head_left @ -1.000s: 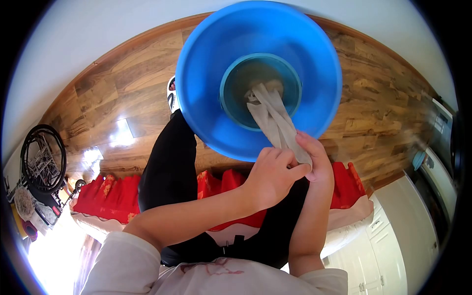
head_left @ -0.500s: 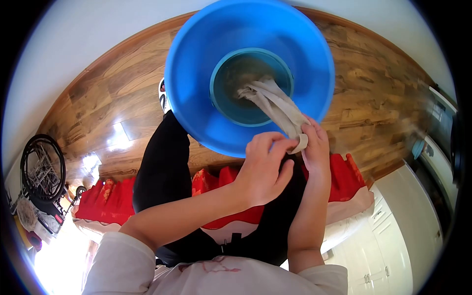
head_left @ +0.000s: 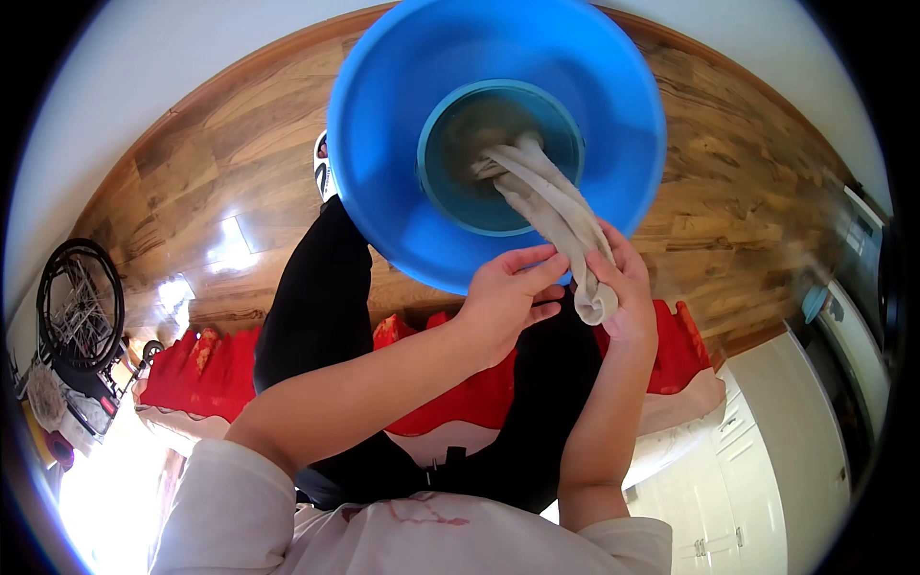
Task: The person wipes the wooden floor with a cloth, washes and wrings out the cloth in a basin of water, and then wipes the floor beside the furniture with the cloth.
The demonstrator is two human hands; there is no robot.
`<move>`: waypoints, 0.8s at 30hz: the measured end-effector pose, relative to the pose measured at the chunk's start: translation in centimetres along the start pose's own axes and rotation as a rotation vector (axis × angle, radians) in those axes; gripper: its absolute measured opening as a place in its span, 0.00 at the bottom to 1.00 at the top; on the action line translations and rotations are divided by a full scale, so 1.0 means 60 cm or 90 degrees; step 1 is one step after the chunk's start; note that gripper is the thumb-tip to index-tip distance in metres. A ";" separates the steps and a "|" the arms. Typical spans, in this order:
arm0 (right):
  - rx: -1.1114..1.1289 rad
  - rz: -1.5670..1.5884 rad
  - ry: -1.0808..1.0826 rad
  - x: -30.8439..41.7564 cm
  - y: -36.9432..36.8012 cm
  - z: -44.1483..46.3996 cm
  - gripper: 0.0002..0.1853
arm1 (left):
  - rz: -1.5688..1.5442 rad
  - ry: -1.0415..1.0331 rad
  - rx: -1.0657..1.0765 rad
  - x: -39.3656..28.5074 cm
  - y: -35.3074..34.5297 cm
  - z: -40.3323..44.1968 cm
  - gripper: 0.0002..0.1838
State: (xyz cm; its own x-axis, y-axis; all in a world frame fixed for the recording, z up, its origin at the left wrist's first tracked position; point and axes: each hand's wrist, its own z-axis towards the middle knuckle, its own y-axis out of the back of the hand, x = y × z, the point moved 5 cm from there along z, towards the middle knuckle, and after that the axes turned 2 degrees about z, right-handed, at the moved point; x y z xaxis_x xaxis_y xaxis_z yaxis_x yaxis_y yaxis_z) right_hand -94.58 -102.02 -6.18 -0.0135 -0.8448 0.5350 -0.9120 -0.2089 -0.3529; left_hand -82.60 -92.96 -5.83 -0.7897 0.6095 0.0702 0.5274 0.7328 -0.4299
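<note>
1. The right hand [head_left: 625, 287] grips the pale cloth [head_left: 544, 196] near its upper end, which curls over by the thumb.
2. The left hand [head_left: 517, 297] sits just beside the cloth, its fingers loosely bent and parted; whether its fingertips pinch the edge cannot be told.
3. From the hands, the cloth slopes down in loose folds over the rim of the teal bucket [head_left: 498, 231], its far end in the murky water [head_left: 462, 153].
4. By appearance, the handling is partway: the upper length is out and gathered, while the submerged end is left in the water.
5. The bucket stands inside the large blue tub [head_left: 383, 192], on the wooden floor [head_left: 259, 172].
</note>
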 end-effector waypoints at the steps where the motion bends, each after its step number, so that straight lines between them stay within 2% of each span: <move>1: 0.008 -0.005 -0.003 0.001 0.000 -0.002 0.32 | -0.028 0.015 0.007 0.000 0.000 0.001 0.24; 5: 0.041 -0.025 -0.005 -0.002 -0.007 -0.008 0.35 | -0.108 0.032 0.017 -0.008 -0.007 -0.010 0.26; 9: 0.027 -0.082 -0.042 -0.002 -0.006 -0.010 0.36 | -0.133 -0.017 0.020 -0.002 0.004 0.005 0.26; 15: -0.119 -0.226 -0.098 -0.022 0.027 0.005 0.32 | -0.106 -0.015 -0.064 0.001 0.010 -0.011 0.25; 18: -0.130 -0.355 -0.077 -0.012 0.003 0.009 0.28 | -0.078 -0.009 -0.070 0.000 0.012 -0.020 0.25; 21: -0.102 -0.291 -0.028 -0.019 0.000 0.017 0.23 | -0.064 -0.020 -0.076 -0.002 0.014 -0.022 0.25; 24: -0.080 -0.421 0.091 -0.032 0.012 0.032 0.19 | -0.052 -0.028 -0.081 -0.004 0.013 -0.023 0.25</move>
State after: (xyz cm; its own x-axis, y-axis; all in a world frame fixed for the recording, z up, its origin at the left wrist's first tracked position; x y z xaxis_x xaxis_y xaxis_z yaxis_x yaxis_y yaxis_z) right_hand -94.39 -101.48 -8.95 0.5164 -0.4844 0.7062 -0.7879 -0.5919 0.1701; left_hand -81.58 -92.09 -4.96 -0.8433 0.5341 0.0600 0.4934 0.8137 -0.3072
